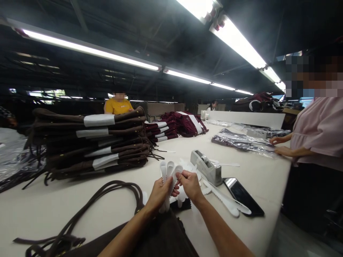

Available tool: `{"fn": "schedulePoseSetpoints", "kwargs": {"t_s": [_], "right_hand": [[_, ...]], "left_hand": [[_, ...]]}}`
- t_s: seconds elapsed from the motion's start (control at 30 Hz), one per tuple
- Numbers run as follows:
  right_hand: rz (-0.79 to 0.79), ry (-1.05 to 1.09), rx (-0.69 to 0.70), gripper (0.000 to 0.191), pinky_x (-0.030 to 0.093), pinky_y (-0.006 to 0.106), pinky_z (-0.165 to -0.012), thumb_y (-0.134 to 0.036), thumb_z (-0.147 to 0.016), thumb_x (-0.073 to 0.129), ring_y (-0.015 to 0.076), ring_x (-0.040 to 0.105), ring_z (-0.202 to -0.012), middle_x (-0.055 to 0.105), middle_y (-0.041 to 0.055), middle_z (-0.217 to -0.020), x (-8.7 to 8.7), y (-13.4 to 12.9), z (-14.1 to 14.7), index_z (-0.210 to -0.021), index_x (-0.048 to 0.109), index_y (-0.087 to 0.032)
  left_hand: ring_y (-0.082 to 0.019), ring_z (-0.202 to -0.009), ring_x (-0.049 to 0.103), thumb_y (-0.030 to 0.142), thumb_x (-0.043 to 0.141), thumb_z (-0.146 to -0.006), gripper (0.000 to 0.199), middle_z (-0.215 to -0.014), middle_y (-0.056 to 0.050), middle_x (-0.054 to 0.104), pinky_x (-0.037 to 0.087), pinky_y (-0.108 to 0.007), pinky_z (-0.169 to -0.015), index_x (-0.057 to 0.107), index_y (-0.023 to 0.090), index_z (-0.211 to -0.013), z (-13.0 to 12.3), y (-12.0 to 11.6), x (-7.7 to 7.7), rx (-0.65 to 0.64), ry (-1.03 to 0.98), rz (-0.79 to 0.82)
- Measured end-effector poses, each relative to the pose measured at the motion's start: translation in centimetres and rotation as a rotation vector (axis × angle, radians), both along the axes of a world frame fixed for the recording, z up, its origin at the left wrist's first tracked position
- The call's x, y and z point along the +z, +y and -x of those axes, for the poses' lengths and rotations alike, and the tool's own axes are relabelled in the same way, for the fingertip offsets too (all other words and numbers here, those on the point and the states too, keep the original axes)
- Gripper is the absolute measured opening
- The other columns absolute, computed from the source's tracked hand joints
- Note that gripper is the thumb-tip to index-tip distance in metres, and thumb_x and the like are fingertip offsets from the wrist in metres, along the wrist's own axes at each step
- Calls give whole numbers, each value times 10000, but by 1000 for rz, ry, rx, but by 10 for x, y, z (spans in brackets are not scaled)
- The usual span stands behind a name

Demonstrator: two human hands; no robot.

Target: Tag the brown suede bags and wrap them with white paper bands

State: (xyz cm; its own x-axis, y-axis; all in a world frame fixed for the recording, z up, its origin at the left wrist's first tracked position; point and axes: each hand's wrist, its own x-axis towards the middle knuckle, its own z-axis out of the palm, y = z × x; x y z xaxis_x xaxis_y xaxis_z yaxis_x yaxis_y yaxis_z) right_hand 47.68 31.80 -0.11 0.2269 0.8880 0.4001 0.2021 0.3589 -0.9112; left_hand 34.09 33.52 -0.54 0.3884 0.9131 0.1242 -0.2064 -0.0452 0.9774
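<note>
Sitting just below mid-frame, the white plastic strips (pixel 169 170) are kinda fanned, rounded ends up-picture. Left hand (pixel 157 195) is mostly closed around their middles; right hand (pixel 192 186), on their right, pinches the rightmost one's top.

Comprises 2 bare hands, left hand (pixel 160 191) and right hand (pixel 190 185), with slender fingers. Continues into 2 bare forearms (pixel 221 226), narrow at the wrists, broadening toward the elbows. Too small to resolve at the nails.
</note>
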Motion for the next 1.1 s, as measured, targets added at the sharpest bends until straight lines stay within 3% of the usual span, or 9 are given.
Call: {"fn": "schedulePoseSetpoints", "kwargs": {"t_s": [0.13, 0.27, 0.43, 0.6, 0.7, 0.87, 1.0, 1.1], "right_hand": [[45, -54, 8, 459, 431, 258, -525, -566, -809, 558, 153, 563, -490, 608, 39, -523, -6, 6, -2, -592, 589, -162], [46, -17, -161, 450, 386, 243, -481, -548, -782, 588, 121, 483, -415, 567, 27, -454, -8, 11, -18, -543, 559, -168], [39, 124, -269, 466, 356, 247, -433, -598, -679, 674, 108, 410, -408, 527, 18, -440, -5, 16, -47, -537, 560, -169], [44, 220, -295, 474, 319, 262, -411, -604, -603, 741, 111, 375, -422, 452, -7, -435, 0, 14, -49, -539, 548, -175], [41, 235, -250, 473, 296, 248, -429, -580, -593, 761, 94, 352, -445, 404, -33, -460, 3, 12, -40, -528, 528, -173], [43, 138, -55, 500, 267, 231, -431, -568, -636, 742, 79, 321, -455, 363, -56, -480, 1, 7, -18, -507, 452, -182], [43, -3, -20, 478, 235, 228, -448, -538, -664, 733, 78, 301, -477, 334, -64, -476, -3, 4, -4, -509, 472, -169], [36, -16, -1, 472, 236, 230, -471, -540, -661, 740, 80, 291, -506, 346, -59, -494, -2, 2, -2, -521, 506, -156]], "left_hand": [[-182, -517, 625, 596, 724, -670, 507, -630, -73, 649, 511, -275, -499, 582, 117, -753, 1, 4, -3, 111, 25, 3], [-149, -519, 611, 501, 705, -715, 401, -608, -61, 652, 489, -226, -497, 586, 118, -737, 6, 9, -1, 225, 33, -36], [-161, -522, 632, 463, 666, -756, 369, -644, -86, 674, 509, -242, -502, 581, 105, -796, 8, 6, 8, 194, 6, -8], [-147, -507, 620, 466, 678, -742, 372, -644, -88, 673, 492, -227, -485, 579, 110, -780, 5, 2, 7, 162, -6, -6], [-110, -437, 552, 510, 670, -723, 404, -596, -45, 638, 410, -195, -416, 576, 120, -776, 6, 2, 8, 172, 27, -44], [-70, -353, 412, 573, 684, -692, 449, -485, 36, 501, 245, -184, -360, 545, 146, -715, 4, -1, 9, 176, 94, -44], [-65, -364, 370, 532, 750, -644, 439, -446, 49, 450, 255, -193, -380, 529, 153, -639, 3, -5, 10, 137, 138, -40], [-89, -437, 449, 429, 807, -587, 381, -516, 14, 541, 326, -199, -428, 594, 129, -682, 5, -6, 11, 125, 77, -12]]}}
